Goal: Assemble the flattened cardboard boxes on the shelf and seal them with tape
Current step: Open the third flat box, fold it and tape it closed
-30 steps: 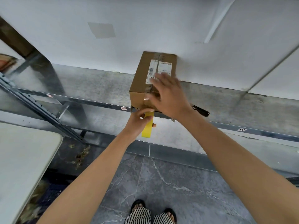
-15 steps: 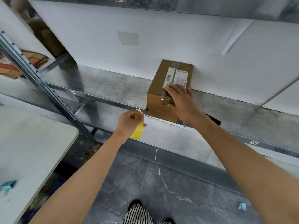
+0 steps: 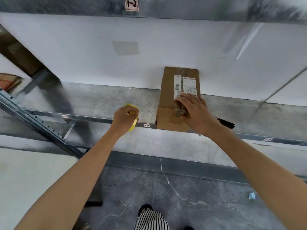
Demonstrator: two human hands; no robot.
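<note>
Held yellow tape (image 3: 132, 117) in left hand (image 3: 123, 119); pressed right hand (image 3: 193, 112) flat on box (image 3: 169, 90) on shelf (image 3: 99, 100).

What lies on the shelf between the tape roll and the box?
Nothing: in the head view, the stretch of shelf between the tape roll in the left hand and the box is bare metal.
</note>
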